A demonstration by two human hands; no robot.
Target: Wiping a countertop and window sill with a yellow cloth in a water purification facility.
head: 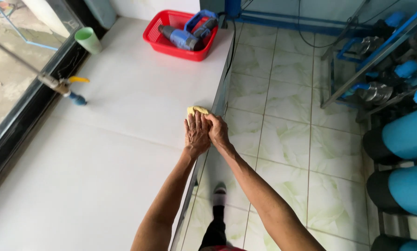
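Head camera, looking down: both hands meet just above the middle of the frame, at the right-hand edge of a white counter (124,93). The left hand (197,135) lies flat, fingers together and pointing up the frame, pressed onto a small yellow cloth (197,110) of which only the far end shows beyond the fingertips. The right hand (217,131) is tucked against it from the side, fingers curled over the left hand's edge; whether they also grip the cloth I cannot tell.

To wipe well here, I judge that the pressure should stay even under the flat palm, strokes should run along the counter's edge rather than across it, and the cloth should not slip off toward the tiled floor (287,116).

Well apart, at the top of the frame, stand a red basket (155,39) holding a blue power drill (180,38), and a green cup (88,40).
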